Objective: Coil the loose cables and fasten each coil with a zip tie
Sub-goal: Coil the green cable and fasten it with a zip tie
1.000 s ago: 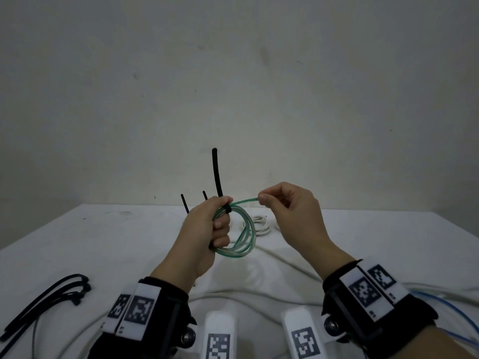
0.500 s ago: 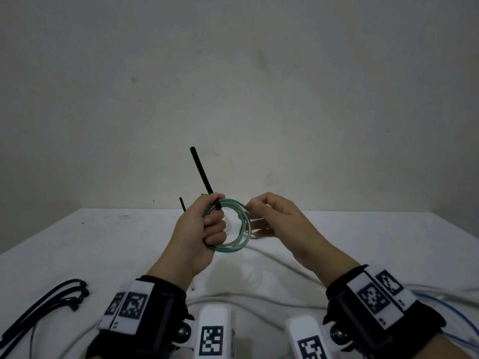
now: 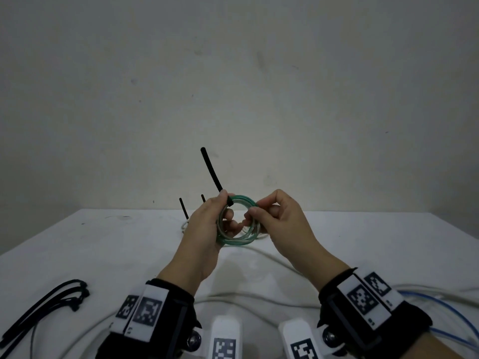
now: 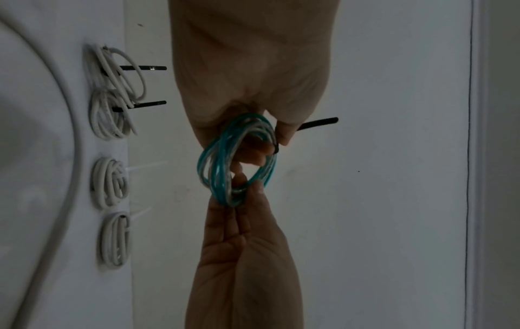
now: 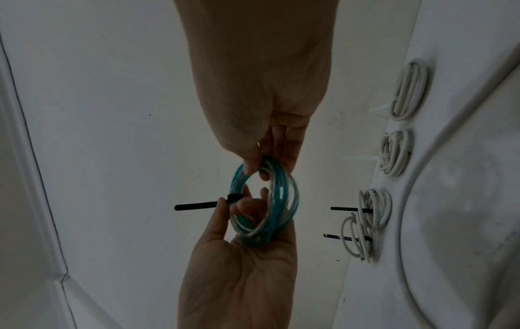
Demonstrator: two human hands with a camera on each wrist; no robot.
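Note:
A teal and clear cable coil (image 3: 237, 242) (image 4: 222, 178) (image 5: 278, 207) hangs in the air above the white table (image 3: 77, 250), held between both hands. My left hand (image 3: 207, 229) (image 4: 253, 100) grips its left side, thumb pressed at the black zip tie (image 3: 211, 169) (image 4: 318, 123) (image 5: 197, 204) that wraps the coil, its long tail sticking up and left. My right hand (image 3: 274, 218) (image 5: 261, 111) pinches the coil's right side between thumb and fingers.
Several white coils (image 4: 112, 106) (image 5: 365, 222) with black or white ties lie at the table's far side. Spare black zip ties (image 3: 46, 304) lie at the near left. Loose white cable (image 3: 259, 299) and blue cable (image 3: 440, 307) trail across the near table.
The right hand has gone from pulling a loose strand end to pinching the coil's right side. The coil has turned to face me more, and the tie's tail has tilted left.

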